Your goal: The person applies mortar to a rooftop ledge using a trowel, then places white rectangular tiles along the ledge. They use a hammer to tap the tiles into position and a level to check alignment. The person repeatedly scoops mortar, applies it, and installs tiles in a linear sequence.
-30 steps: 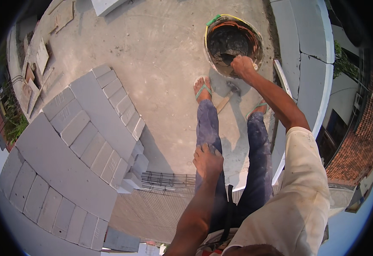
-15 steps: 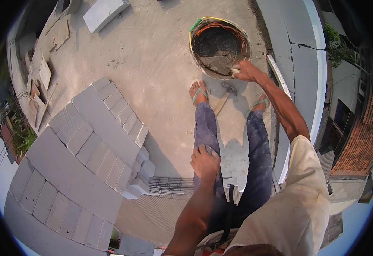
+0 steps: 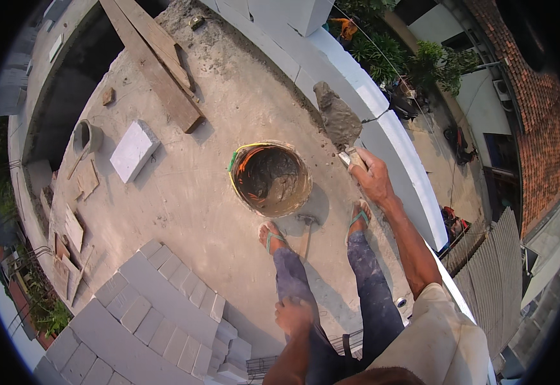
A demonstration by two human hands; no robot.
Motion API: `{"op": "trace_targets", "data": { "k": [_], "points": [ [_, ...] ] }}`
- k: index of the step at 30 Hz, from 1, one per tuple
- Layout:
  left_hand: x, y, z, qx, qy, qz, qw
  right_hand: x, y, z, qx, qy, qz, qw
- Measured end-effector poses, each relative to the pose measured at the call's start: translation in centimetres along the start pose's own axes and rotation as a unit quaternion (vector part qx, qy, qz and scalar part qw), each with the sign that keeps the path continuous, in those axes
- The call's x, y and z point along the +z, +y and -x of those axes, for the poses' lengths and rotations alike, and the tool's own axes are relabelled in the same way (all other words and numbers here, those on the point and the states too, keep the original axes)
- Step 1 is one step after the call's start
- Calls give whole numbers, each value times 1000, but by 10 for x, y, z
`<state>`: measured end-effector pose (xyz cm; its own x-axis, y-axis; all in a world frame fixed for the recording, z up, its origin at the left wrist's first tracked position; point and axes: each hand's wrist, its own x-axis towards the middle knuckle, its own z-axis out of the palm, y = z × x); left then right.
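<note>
Trowel is out to the right on my feed, blade piled with grey mortar, right by the block wall; can't tell from here if they touch. I've got the right hand wrapped snugly round its handle. Left hand rests on the left leg, palm hidden, so no idea how closed that one is. Mortar bucket sits just ahead of the feet.
</note>
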<state>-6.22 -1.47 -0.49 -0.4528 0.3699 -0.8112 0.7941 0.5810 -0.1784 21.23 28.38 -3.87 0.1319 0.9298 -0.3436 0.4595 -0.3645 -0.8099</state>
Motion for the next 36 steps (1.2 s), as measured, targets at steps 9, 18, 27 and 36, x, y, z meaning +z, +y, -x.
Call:
{"op": "trace_targets", "data": {
  "k": [9,18,27,36],
  "points": [
    [3,4,-1,2,19,-30,999,-31,-40,-186,-77,143,336,928],
    [9,-1,-2,5,28,-6,1000,-38,-13,-142,-87,151,420,891],
    [4,-5,-4,7,22,6,1000,-29,-68,-166,118,53,-176,976],
    [-2,-7,-4,-13,10,15,1000,-1,-101,-199,169,59,-198,964]
  ]
}}
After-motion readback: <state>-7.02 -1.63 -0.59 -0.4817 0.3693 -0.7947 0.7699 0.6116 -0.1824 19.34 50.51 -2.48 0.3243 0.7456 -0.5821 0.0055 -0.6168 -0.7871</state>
